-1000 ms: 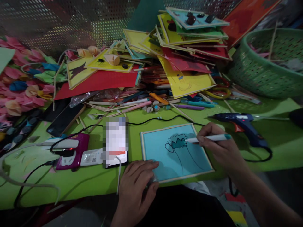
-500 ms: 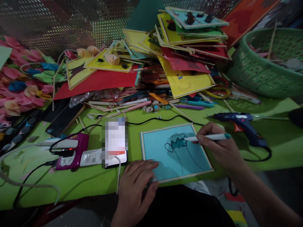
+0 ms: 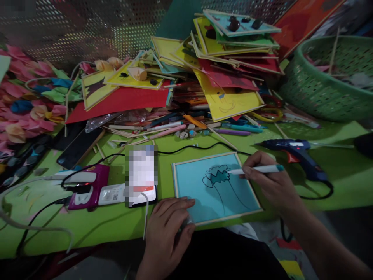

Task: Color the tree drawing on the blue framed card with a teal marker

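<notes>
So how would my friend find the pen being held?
On the green table, find the blue card framed with thin sticks. At its right side, the right hand holds a white pen with a teal end. Unlike the loose pens farther back, it's the only one in a hand.

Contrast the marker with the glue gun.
The marker is slim and white with a teal end; the glue gun is bulkier and dark blue. The marker is held by the right hand; the glue gun lies on the green tabletop. Both point left in the picture.
</notes>
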Action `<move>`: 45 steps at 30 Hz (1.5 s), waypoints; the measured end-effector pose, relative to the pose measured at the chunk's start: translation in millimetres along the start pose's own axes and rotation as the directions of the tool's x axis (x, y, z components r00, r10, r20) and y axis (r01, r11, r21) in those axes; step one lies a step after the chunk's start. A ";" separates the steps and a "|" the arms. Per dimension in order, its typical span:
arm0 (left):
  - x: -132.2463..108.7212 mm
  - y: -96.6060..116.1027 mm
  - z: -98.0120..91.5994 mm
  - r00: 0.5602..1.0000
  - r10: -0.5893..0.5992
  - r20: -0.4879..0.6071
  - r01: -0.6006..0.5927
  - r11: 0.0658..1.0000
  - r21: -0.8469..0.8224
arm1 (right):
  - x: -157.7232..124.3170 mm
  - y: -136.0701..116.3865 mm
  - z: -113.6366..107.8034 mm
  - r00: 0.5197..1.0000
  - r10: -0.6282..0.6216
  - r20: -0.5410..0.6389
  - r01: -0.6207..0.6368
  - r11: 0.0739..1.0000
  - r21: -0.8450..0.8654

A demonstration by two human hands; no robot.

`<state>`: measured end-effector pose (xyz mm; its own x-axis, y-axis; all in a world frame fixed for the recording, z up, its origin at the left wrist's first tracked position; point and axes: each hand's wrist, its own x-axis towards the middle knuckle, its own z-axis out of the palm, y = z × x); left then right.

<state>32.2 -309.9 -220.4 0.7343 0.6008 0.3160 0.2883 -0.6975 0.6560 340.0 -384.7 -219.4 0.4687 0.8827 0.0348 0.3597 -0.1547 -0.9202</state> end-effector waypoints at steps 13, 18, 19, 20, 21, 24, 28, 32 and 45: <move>-0.6 0.0 0.6 1.000 -0.005 0.010 0.005 1.000 -0.003 | 1.3 -4.9 1.4 1.000 0.020 0.008 -0.019 1.000 -0.014; -0.4 -0.6 0.6 1.000 0.002 0.014 -0.002 1.000 -0.004 | 1.8 -5.6 1.0 1.000 0.021 0.001 -0.021 1.000 -0.016; -0.7 -0.8 0.8 1.000 0.000 0.017 0.000 1.000 -0.004 | 2.0 -5.4 0.9 1.000 0.021 0.002 -0.021 1.000 -0.017; -1.0 -0.9 1.0 1.000 -0.003 0.018 0.003 1.000 -0.005 | 2.0 -5.2 0.8 1.000 0.019 0.005 -0.019 1.000 -0.021; -1.3 -1.0 1.2 1.000 -0.007 0.020 0.007 1.000 -0.007 | 2.1 -5.0 0.7 1.000 0.015 0.006 -0.014 1.000 -0.028; -1.8 -1.1 1.4 1.000 -0.007 0.017 0.007 1.000 -0.015 | 1.7 -4.8 0.6 1.000 0.006 0.002 -0.005 0.999 -0.040; -2.0 -1.1 0.9 1.000 -0.005 0.009 0.005 1.000 -0.011 | 0.9 -4.3 -0.5 1.000 0.019 0.007 -0.019 0.998 -0.051; -1.6 -0.7 0.6 1.000 -0.010 0.005 0.010 1.000 -0.015 | 0.9 -4.3 -1.2 1.000 0.010 0.018 -0.009 0.999 -0.053; -1.2 -0.2 -0.1 1.000 -0.011 -0.002 0.011 1.000 -0.006 | 0.6 -5.4 0.3 0.999 0.042 0.026 -0.041 0.999 -0.029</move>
<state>31.2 -310.4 -220.9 0.7298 0.6094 0.3098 0.2927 -0.6881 0.6639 338.1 -383.1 -214.6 0.4623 0.8866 -0.0142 0.3628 -0.2038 -0.9093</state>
